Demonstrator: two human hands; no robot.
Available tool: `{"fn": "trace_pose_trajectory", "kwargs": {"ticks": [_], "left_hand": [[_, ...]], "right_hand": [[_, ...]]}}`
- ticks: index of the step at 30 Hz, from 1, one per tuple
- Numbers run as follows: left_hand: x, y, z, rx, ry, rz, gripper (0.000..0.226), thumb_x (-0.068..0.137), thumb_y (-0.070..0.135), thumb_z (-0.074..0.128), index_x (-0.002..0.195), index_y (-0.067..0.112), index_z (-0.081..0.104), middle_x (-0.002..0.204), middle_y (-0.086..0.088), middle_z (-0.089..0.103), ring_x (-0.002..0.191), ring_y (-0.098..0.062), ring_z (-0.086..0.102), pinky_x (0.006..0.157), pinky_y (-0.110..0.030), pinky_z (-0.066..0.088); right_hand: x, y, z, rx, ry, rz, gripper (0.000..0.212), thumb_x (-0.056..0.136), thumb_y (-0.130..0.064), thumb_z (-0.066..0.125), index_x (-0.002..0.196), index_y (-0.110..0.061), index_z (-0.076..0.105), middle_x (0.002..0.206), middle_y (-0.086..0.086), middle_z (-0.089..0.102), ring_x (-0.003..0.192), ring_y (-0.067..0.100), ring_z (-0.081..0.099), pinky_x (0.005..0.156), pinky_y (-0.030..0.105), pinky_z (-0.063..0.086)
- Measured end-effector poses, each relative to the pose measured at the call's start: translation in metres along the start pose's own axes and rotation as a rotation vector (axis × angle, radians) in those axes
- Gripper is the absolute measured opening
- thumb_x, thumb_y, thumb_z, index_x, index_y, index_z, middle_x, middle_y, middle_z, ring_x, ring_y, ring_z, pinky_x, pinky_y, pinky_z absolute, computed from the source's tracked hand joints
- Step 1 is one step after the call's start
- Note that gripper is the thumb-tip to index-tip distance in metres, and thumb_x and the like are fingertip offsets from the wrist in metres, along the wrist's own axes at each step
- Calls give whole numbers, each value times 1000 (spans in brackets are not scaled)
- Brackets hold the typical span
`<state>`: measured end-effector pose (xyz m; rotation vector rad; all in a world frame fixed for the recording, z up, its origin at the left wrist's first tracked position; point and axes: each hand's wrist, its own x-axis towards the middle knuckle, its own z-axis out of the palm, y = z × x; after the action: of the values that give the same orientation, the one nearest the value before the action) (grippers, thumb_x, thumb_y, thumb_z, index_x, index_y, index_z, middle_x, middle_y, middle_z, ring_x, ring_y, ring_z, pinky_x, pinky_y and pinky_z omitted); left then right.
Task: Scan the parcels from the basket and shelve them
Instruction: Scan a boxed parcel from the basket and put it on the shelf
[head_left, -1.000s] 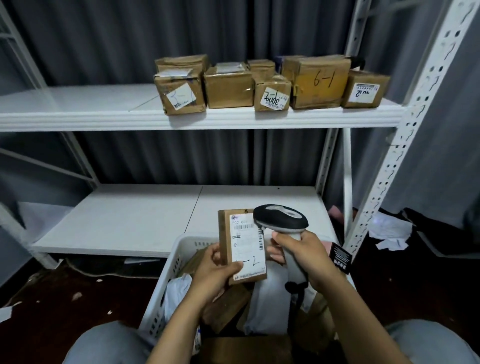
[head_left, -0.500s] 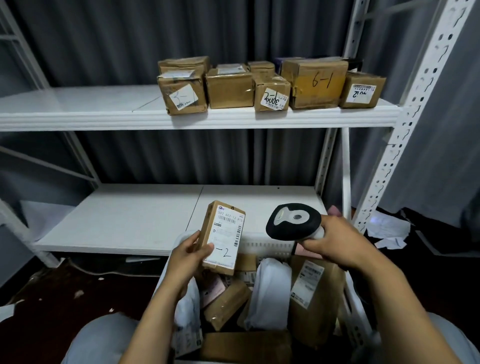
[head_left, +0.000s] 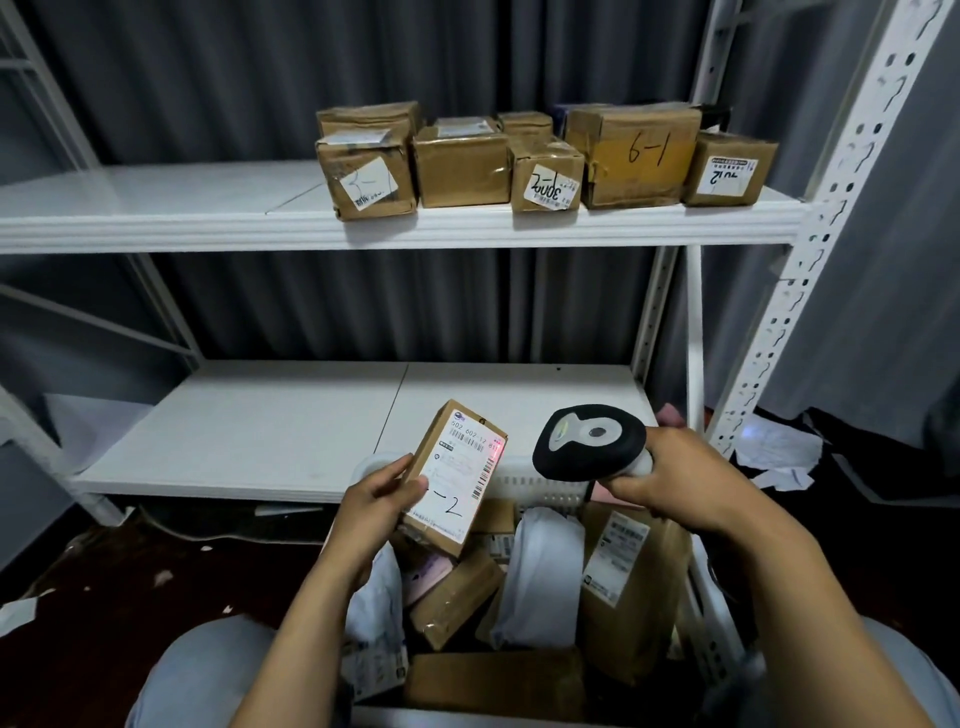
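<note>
left hand (head_left: 382, 501) grip was clamped on one labelled parcel (head_left: 457, 478); right hand (head_left: 670, 478) grip was clamped on one barcode scanner (head_left: 589, 441). five cartons (head_left: 461, 169) lined the upper shelf (head_left: 156, 228) front.

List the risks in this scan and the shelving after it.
1. The scanner throws its red spot on the right edge of the label on the small parcel; it may miss, or read another barcode there.
2. The left hand grips that parcel by one side, tilted above the basket; it might slip back among unscanned ones.
3. The boxes on the upper shelf sit at its front edge; shelving beside them could nudge one off.
</note>
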<state>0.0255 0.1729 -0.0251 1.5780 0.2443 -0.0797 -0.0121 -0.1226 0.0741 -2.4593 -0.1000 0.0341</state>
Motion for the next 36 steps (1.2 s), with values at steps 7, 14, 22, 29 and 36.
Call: {"fn": "trace_pose_trajectory", "kwargs": {"ticks": [7,14,22,29,36], "left_hand": [[-4,9,8,26,-15,27,37,92,19,64,128,26,59,100,0,74,95,-19,69,81,-38,56],[-15,66,54,-24,-119,79,29,97,34,54,126,36,54,112,0,70,98,-20,69,70,-41,60],[-24,164,131,-196,-366,111,43,97,19,54,138,30,47,120,-1,67,103,-23,67,70,-44,60],[-27,228,188,-257,-433,117,49,94,10,52,138,30,47,124,-7,63,101,-25,64,73,-46,59],[-7,263,187,-358,-155,254,42,94,19,59,133,29,47,105,3,61,94,-17,61,78,-44,57]], "right_hand": [[-6,-2,-5,58,37,8,13,81,-23,74,76,-24,62,77,0,56,63,6,56,54,23,45],[-11,1,-26,419,218,94,15,84,-16,71,76,-10,60,47,0,56,41,15,49,43,21,40],[-7,-3,-89,794,437,111,20,89,-11,66,73,-6,56,50,6,49,39,17,43,42,26,39],[3,-3,-145,912,559,72,15,91,-10,63,77,-8,57,58,8,49,41,15,44,39,22,40],[37,-19,-163,828,455,10,14,89,-12,65,78,-8,57,56,8,50,42,17,45,41,23,40]]}}
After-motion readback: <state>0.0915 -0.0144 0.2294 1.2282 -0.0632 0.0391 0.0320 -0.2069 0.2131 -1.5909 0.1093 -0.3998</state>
